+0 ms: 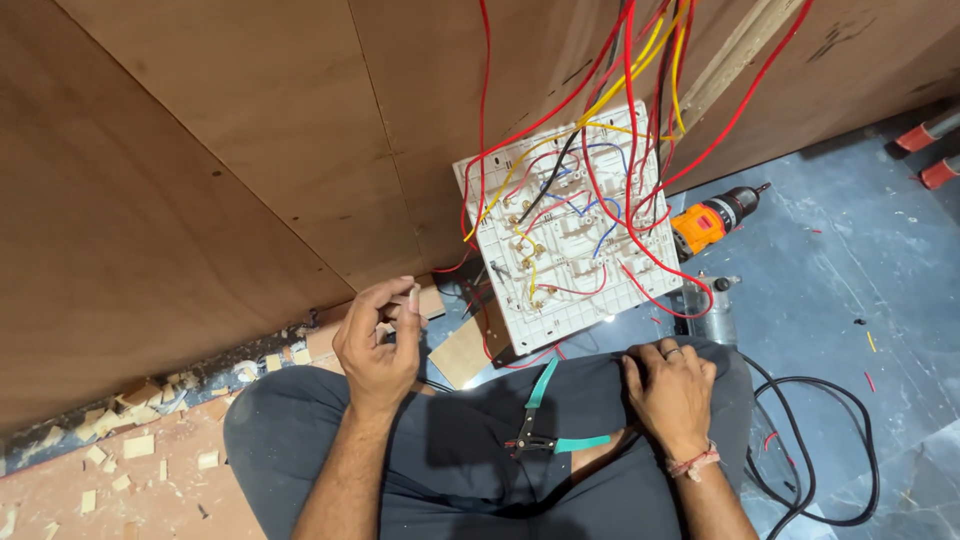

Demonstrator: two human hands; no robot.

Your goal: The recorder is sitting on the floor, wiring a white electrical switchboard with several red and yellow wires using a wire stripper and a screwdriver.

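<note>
A small pale piece, too small to be identified, is pinched between the thumb and curled fingers of the left hand, which is raised just in front of the plywood panel. The right hand is laid flat, fingers spread and empty, on the grey-trousered knee. Between the two hands, a pair of teal-handled pliers is rested on the lap, untouched. The white switch board is seen with its back turned outward, tilted against the panel just beyond the knees, and red, yellow, blue and black wires are run into it from above. An orange cordless drill is laid on the floor just to the right of the board. Wood offcuts are scattered along the panel's base at the left, and a black cable is looped on the floor at the right.
</note>
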